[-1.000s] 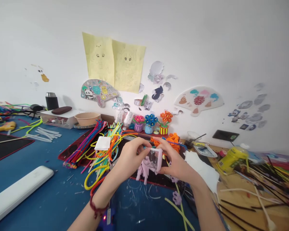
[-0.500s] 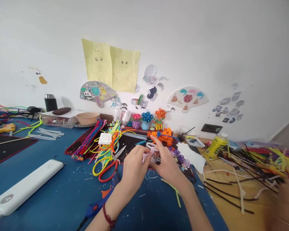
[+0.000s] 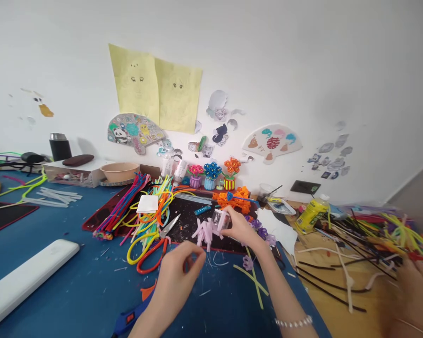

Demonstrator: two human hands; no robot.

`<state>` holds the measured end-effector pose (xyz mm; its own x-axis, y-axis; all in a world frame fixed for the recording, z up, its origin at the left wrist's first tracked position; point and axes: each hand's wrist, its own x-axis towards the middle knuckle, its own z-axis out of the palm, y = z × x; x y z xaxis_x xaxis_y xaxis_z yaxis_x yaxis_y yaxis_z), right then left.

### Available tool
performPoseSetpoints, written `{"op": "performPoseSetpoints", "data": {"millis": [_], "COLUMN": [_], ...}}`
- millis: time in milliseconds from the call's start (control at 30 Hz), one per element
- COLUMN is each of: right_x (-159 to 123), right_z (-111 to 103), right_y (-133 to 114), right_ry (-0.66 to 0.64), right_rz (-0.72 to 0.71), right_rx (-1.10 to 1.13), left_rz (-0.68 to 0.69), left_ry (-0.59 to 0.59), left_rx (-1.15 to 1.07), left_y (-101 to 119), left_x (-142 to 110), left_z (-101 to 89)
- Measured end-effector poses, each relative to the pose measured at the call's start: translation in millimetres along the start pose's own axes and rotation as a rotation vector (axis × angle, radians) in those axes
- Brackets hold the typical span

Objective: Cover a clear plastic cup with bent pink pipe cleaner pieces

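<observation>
My right hand (image 3: pixel 238 228) is closed on a small clear plastic box (image 3: pixel 220 219) that has pale pink pipe-cleaner loops (image 3: pixel 205 233) hanging from its left side. It holds the box just above the black mat (image 3: pixel 188 220). My left hand (image 3: pixel 178 272) hovers lower, over the blue mat (image 3: pixel 91 281), apart from the box. Its fingers are curled into a pinch, and I cannot make out what is in them, if anything. Orange-handled scissors (image 3: pixel 154 251) lie just left of that hand.
A heap of coloured pipe cleaners (image 3: pixel 144 211) lies to the left, with small pipe-cleaner flower pots (image 3: pixel 211 171) at the wall. A blue glue gun (image 3: pixel 127 320) and a long white case (image 3: pixel 24 277) lie near me. Another person's blurred hand (image 3: pixel 411 291) is over black pipe cleaners (image 3: pixel 331 286) on the right.
My left hand has let go of the clear box and dropped towards me. My right hand alone now holds the box, slightly farther away.
</observation>
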<state>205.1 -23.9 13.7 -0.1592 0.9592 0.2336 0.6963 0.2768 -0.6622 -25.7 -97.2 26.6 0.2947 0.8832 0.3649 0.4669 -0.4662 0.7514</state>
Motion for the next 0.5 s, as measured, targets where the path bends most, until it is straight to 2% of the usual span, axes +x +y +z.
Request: {"op": "performPoseSetpoints", "data": {"millis": [100, 200, 267, 433, 500], "right_x": [12, 16, 14, -3, -10], "right_z": [-2, -5, -7, -11, -13], "right_y": [11, 12, 5, -29, -40], "right_ry": [-0.017, -0.047, -0.068, -0.103, -0.096], "right_rz": [-0.001, -0.009, -0.022, -0.089, -0.136], "right_rx": [-0.017, -0.026, -0.029, -0.005, -0.013], "left_rz": [-0.030, -0.061, -0.046, 0.036, 0.049], "left_ry": [-0.178, -0.244, -0.205, 0.010, 0.001], "left_rx": [0.041, 0.105, 0.128, 0.155, 0.110], "left_y": [-6, -11, -14, -10, -6], "left_x": [-9, -4, 8, 52, 66], "left_z": [8.4, 14.8, 16.8, 15.8, 14.8]}}
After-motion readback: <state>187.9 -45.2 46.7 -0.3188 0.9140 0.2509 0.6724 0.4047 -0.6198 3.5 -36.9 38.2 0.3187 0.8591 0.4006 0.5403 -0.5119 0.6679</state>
